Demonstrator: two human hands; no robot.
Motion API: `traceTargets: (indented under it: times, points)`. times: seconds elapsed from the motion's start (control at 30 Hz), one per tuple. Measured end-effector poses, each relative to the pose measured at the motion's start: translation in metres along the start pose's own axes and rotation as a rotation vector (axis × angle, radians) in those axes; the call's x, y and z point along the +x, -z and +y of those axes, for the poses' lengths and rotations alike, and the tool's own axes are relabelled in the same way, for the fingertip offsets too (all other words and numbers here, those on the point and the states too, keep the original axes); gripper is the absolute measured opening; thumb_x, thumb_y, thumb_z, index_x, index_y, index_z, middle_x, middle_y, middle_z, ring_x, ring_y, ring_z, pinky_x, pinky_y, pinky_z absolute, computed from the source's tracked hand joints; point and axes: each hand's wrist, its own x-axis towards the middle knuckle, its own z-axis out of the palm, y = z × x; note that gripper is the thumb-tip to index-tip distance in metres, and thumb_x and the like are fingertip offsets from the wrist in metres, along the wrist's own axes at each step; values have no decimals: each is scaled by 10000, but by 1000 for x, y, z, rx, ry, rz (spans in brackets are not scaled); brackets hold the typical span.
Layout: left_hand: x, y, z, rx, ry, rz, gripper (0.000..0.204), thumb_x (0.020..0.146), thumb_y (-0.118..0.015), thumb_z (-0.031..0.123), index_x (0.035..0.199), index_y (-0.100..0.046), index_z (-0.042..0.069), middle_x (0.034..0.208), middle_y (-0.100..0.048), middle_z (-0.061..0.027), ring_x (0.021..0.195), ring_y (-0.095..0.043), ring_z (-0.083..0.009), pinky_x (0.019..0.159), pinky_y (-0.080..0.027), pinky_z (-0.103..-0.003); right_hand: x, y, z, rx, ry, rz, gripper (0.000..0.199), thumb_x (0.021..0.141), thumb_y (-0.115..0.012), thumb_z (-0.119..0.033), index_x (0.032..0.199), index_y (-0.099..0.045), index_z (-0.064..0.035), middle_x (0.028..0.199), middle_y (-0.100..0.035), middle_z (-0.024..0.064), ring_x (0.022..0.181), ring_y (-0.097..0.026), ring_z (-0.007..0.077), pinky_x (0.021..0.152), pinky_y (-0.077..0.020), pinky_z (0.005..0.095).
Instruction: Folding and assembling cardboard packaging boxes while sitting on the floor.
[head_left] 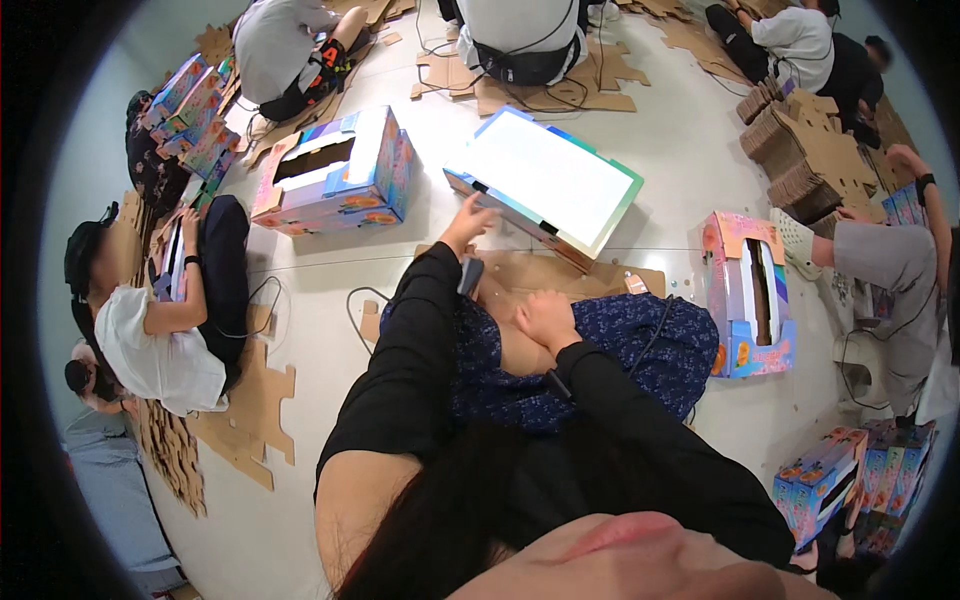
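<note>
Ahead of me a colourful carton (pixel 545 180) lies on the floor, its broad white face up and a green strip along its right edge. My left hand (pixel 471 222) is stretched out at its near left corner, fingers apart and nothing held. Whether the fingertips touch the carton, I cannot tell. My right hand (pixel 547 318) rests on my bent leg with its fingers curled in, and no object shows in it. A flat piece of brown cardboard (pixel 610 280) lies between my legs and the carton.
Colourful cartons with slots stand at left (pixel 385 165) and right (pixel 725 255). Other people sit around: one at the left (pixel 160 345) holds a carton. Stacked brown cardboard (pixel 800 150) lies at the far right. More cartons (pixel 820 480) stand at lower right. Black cables cross the floor.
</note>
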Motion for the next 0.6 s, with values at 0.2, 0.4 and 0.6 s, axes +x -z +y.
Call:
traceTargets:
  times: [0.2, 0.4, 0.6]
  points:
    - [21, -6, -4, 0, -14, 62, 731, 794, -706, 306, 1378, -317, 100, 1001, -591, -64, 641, -473, -84, 595, -416, -241, 2, 2, -4, -9, -1, -47, 349, 829, -515, -367, 728, -650, -61, 771, -629, 127, 781, -595, 301, 701, -455, 426]
    - [32, -13, 1, -102, 96, 69, 757, 770, -725, 294, 1373, -321, 75, 845, -545, -43, 518, -386, -70, 482, -341, -221, 3, 7, -2, -34, -35, -134, 355, 847, -492, -385, 786, -654, -76, 817, -635, 107, 841, -574, 276, 736, -423, 409]
    - [42, -7, -9, 18, -33, 52, 399, 779, -707, 412, 962, -609, 72, 731, -527, 27, 647, -436, -69, 579, -349, -234, 3, 8, -4, -53, -14, -100, 351, 838, -497, -383, 771, -643, -71, 807, -636, 120, 799, -580, 284, 704, -433, 415]
